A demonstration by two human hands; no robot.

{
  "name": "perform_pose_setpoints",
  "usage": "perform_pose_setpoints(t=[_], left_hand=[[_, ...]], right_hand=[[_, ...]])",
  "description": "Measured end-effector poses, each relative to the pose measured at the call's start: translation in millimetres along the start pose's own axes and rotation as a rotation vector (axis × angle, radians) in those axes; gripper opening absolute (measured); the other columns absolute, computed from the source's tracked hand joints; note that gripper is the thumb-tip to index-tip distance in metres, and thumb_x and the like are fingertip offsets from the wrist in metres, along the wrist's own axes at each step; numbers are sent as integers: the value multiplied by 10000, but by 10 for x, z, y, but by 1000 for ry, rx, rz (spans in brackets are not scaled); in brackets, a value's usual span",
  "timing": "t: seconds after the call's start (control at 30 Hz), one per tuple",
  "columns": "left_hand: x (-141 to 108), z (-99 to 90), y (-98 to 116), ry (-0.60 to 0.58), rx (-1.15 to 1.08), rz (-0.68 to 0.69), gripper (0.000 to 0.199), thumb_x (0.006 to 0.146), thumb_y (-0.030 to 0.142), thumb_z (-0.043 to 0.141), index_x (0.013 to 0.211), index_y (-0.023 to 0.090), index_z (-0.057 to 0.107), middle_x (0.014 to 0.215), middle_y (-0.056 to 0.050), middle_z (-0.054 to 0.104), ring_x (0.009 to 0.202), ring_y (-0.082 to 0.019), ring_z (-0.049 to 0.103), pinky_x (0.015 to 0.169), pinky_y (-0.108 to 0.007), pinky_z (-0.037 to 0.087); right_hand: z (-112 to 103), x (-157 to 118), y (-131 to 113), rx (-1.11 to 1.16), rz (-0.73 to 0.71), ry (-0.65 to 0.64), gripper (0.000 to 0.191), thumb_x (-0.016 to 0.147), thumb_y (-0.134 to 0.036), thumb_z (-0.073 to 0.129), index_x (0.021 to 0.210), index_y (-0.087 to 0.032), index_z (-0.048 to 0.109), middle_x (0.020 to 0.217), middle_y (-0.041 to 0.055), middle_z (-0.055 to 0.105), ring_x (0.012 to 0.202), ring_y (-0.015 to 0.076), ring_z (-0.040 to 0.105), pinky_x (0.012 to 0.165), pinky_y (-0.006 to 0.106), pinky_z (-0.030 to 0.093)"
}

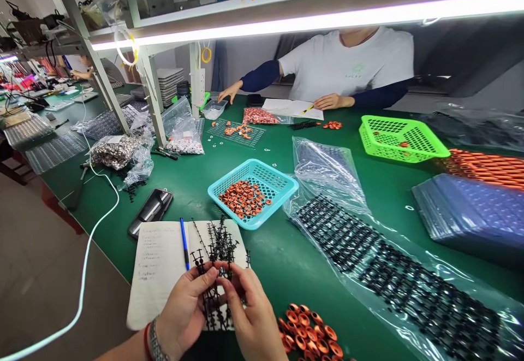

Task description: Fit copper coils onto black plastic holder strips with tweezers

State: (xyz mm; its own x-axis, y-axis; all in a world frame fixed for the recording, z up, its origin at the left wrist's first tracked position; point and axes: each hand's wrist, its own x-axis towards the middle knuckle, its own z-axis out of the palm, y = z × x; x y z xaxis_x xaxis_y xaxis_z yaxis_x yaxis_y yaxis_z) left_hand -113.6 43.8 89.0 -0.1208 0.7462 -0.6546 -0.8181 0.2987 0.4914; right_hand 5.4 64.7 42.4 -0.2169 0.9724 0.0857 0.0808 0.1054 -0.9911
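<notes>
A bundle of thin black plastic sprues (221, 241) stands up from between my two hands, above an open notebook (153, 273). My left hand (186, 306) has its fingers closed around the bundle's left side; a watch and a red band circle that wrist. On the right side, my right hand (251, 312) pinches the same sprues, its fingertips close to those of the left. A blue pen (184, 243) lies on the notebook. Loose orange rings (309, 333) are piled right of my right hand. Beyond the notebook, a light blue basket (276, 202) holds more orange rings.
Plastic bags of black parts (393, 273) stretch along the right. A green basket (409, 156) and clear trays (470, 213) stand farther right. A phone-like black case (151, 211) lies left. Across the table (270, 252), a person (344, 66) writes. A lamp (327, 22) hangs overhead.
</notes>
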Motion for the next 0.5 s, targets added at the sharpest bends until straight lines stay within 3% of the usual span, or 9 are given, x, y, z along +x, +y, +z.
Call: perform_pose_setpoints(t=[0.23, 0.5], left_hand=[[13, 97, -27, -39, -26, 23, 239, 619, 167, 924, 794, 118, 769, 828, -72, 774, 828, -210, 725, 786, -268, 577], [12, 94, 12, -21, 45, -25, 172, 861, 233, 740, 1004, 139, 759, 983, -103, 770, 863, -189, 703, 751, -295, 574]], right_hand=[[-45, 19, -70, 2, 43, -18, 240, 887, -398, 645, 1062, -246, 705, 1050, 101, 718, 889, 260, 677, 769, 358, 530], [-93, 61, -122, 108, 105, 2, 338, 896, -558, 603, 995, -251, 703, 987, 104, 669, 918, 273, 635, 836, 398, 517]])
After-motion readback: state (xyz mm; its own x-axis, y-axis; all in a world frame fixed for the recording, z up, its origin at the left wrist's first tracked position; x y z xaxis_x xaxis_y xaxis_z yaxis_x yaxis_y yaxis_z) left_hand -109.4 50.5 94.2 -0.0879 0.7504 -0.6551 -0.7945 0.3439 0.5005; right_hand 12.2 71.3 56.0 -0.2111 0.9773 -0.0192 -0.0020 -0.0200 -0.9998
